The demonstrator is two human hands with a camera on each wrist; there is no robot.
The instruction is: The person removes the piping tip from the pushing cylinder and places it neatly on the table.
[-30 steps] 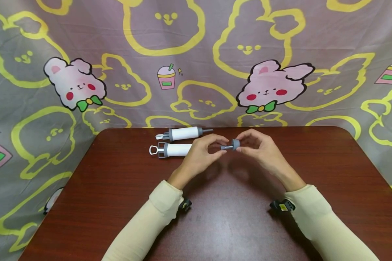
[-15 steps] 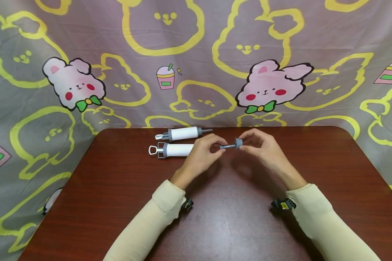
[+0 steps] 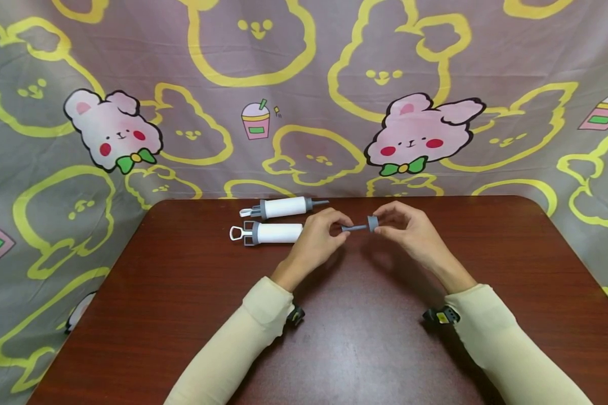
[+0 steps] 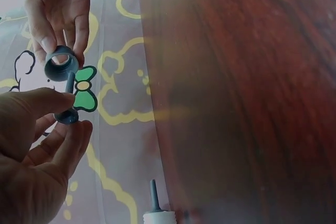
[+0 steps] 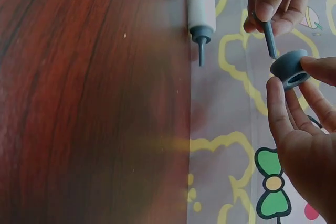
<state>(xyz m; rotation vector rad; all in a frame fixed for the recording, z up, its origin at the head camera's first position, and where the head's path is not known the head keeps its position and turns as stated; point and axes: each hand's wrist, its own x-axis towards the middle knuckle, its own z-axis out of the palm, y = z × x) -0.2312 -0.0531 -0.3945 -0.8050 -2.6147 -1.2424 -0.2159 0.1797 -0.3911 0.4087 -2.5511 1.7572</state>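
Above the middle of the worktop (image 3: 182,315), toward its far edge, the two hands meet over two small grey parts. The left hand (image 3: 316,239) pinches a thin grey nozzle (image 3: 353,228) between thumb and fingers, and the right hand (image 3: 410,233) pinches a grey threaded ring (image 3: 372,223) by its rim. The nozzle's long axis runs roughly along the far edge, its free end pointing at the ring; in the left wrist view the nozzle (image 4: 69,98) reaches up to the ring (image 4: 61,63) and seems just to meet its opening, though whether it has entered I cannot tell. In the right wrist view the ring (image 5: 289,68) shows its hollow bore turned toward the nozzle tip (image 5: 270,39). Neither part rests on the worktop. Behind and beside the left hand, near the far edge, lie two white syringe-like tubes side by side, both lengthwise along that edge: the nearer tube (image 3: 271,233) lacks its front end as far as shows, the farther tube (image 3: 284,207) carries its own grey tip. What is inside either tube cannot be seen.
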